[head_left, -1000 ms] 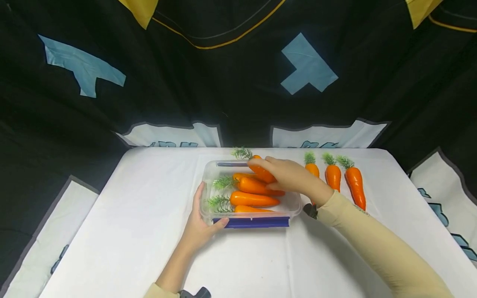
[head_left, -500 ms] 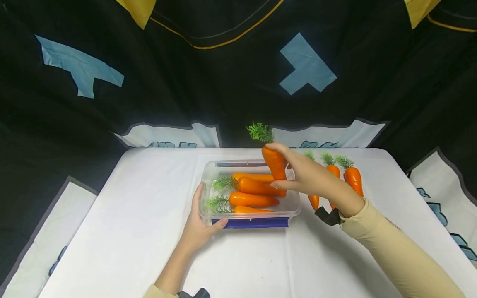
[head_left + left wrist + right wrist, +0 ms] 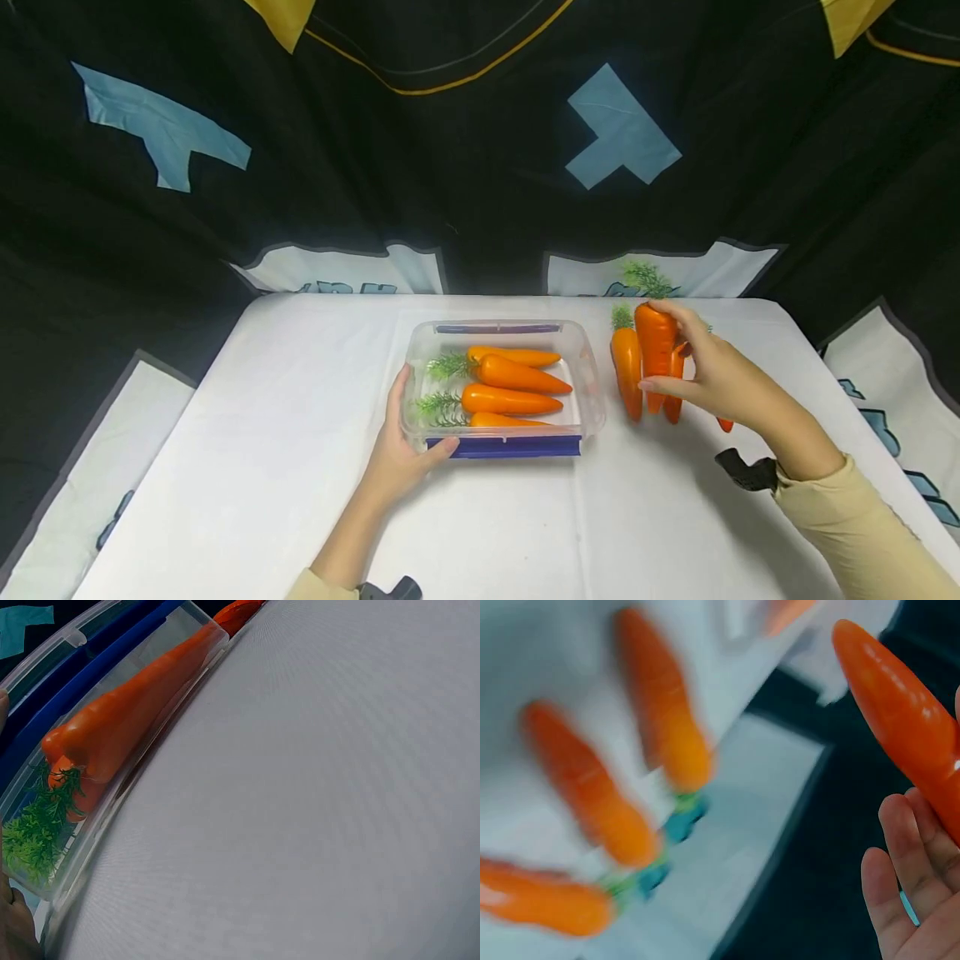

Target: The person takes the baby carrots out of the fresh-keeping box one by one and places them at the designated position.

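Observation:
My left hand (image 3: 401, 462) grips the left front corner of a clear plastic food container (image 3: 588, 400) with blue latches, its thumb at the front. Several orange carrots with green tops lie inside, among them a front-row carrot (image 3: 512, 400). In the left wrist view a carrot (image 3: 112, 724) shows through the container's wall. My right hand (image 3: 738, 387) holds a carrot (image 3: 655, 342) by thumb and fingers, top end up, raised over the table at the right. The right wrist view shows this held carrot (image 3: 896, 705) beside the fingers, several of them extended.
Beneath and beside the raised carrot, three more lie on the white table (image 3: 510, 525): a left one (image 3: 626, 371), a middle one (image 3: 675, 387) partly covered, and a right one (image 3: 725, 425) mostly behind my hand. A black printed cloth (image 3: 480, 192) hangs behind the table.
My right hand has lifted a carrot out of the container and carried it right, over the carrots on the table. The left hand and the container have stayed in place.

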### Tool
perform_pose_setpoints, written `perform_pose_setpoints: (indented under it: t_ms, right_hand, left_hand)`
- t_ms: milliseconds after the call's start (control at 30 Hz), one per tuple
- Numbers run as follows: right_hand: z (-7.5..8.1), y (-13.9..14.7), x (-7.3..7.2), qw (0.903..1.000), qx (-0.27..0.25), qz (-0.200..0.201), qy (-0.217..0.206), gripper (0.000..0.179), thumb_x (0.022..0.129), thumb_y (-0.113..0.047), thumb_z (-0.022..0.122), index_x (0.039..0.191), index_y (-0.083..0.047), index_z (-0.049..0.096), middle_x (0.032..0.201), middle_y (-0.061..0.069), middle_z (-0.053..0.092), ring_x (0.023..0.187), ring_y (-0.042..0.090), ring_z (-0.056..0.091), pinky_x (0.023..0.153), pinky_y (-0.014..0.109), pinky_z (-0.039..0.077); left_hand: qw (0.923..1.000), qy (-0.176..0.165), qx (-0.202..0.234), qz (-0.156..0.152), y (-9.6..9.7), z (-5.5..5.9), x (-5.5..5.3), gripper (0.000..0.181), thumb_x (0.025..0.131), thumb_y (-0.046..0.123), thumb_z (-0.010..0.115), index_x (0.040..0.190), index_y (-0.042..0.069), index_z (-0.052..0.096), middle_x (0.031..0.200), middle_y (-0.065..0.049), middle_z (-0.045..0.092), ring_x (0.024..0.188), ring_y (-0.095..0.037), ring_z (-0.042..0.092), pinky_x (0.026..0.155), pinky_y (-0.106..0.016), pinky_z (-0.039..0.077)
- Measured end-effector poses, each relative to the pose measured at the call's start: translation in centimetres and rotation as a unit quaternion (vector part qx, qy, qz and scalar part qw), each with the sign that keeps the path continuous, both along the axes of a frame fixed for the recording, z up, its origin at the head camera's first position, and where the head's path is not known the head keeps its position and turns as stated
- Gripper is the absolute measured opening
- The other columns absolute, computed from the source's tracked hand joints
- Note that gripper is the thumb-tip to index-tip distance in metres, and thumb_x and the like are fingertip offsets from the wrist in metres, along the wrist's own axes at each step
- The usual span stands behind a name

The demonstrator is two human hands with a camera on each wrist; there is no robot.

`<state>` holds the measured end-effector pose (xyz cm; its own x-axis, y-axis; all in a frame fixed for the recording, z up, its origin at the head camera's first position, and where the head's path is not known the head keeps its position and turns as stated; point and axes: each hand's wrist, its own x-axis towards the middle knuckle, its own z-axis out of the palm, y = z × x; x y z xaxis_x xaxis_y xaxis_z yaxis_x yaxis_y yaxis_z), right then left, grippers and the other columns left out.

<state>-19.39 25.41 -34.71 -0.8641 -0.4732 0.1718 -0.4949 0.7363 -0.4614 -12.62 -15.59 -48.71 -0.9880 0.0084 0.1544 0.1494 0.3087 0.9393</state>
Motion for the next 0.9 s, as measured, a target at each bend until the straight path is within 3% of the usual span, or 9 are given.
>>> perform_pose_setpoints:
  t_ms: [200, 367, 467, 533, 733, 900]
  right_hand:
    - [-2.1, 4.3, -0.4, 0.9974, -0.012, -0.052, -0.049, 0.105, 0.083, -0.033, 0.080, 0.157, -0.022, 0.006, 0.128, 0.024, 0.053, 0.107, 0.041, 0.059, 0.087, 0.066, 0.052]
    - [-3.8, 6.7, -1.4, 0.9948, -0.006, -0.074, -0.070, 0.108, 0.081, -0.033, 0.082, 0.156, -0.017, 0.008, 0.123, 0.022, 0.053, 0.100, 0.035, 0.057, 0.078, 0.052, 0.056]
    - [-4.6, 7.5, -2.0, 0.9933, 0.011, -0.084, -0.079, 0.109, 0.079, -0.029, 0.085, 0.156, -0.016, 0.008, 0.121, 0.020, 0.054, 0.098, 0.031, 0.055, 0.073, 0.038, 0.050]
    - [-5.0, 7.9, -2.4, 0.9920, 0.022, -0.091, -0.085, 0.111, 0.078, -0.028, 0.085, 0.157, -0.016, 0.008, 0.122, 0.021, 0.053, 0.099, 0.032, 0.055, 0.073, 0.036, 0.048]
    - [-5.9, 8.4, -3.1, 0.9873, 0.039, -0.105, -0.113, 0.115, 0.077, -0.026, 0.086, 0.158, -0.015, 0.005, 0.130, 0.025, 0.048, 0.106, 0.037, 0.054, 0.083, 0.054, 0.055]
    - [-6.3, 8.5, -3.6, 0.9821, 0.060, -0.123, -0.129, 0.119, 0.075, -0.037, 0.086, 0.158, -0.016, 0.003, 0.133, 0.029, 0.047, 0.105, 0.043, 0.054, 0.085, 0.060, 0.053]
  left_hand:
    - [1.0000, -0.006, -0.004, 0.005, 0.0, 0.1, -0.1, 0.118, 0.074, 0.030, 0.086, 0.156, 0.046, 0.003, 0.168, 0.006, 0.009, 0.152, -0.038, 0.018, 0.115, -0.071, 0.019]
    - [0.9999, -0.013, 0.000, 0.008, -0.1, 0.0, 0.0, 0.118, 0.075, 0.030, 0.086, 0.157, 0.045, 0.003, 0.167, 0.008, 0.009, 0.152, -0.037, 0.018, 0.115, -0.071, 0.019]
    - [0.9999, -0.012, 0.002, 0.006, -0.1, 0.0, 0.0, 0.118, 0.075, 0.029, 0.086, 0.157, 0.044, 0.003, 0.168, 0.007, 0.009, 0.152, -0.037, 0.017, 0.115, -0.071, 0.019]
    - [0.9999, -0.011, 0.002, 0.004, -0.1, 0.0, 0.0, 0.117, 0.075, 0.029, 0.085, 0.157, 0.045, 0.002, 0.168, 0.006, 0.009, 0.152, -0.038, 0.018, 0.115, -0.071, 0.019]
    - [1.0000, -0.009, 0.003, 0.001, 0.0, 0.0, 0.0, 0.117, 0.076, 0.028, 0.085, 0.157, 0.045, 0.003, 0.168, 0.002, 0.010, 0.151, -0.039, 0.020, 0.115, -0.071, 0.020]
    - [1.0000, -0.006, 0.000, 0.001, 0.0, -0.1, -0.1, 0.118, 0.075, 0.028, 0.085, 0.157, 0.045, 0.002, 0.168, 0.004, 0.010, 0.152, -0.038, 0.020, 0.115, -0.071, 0.020]
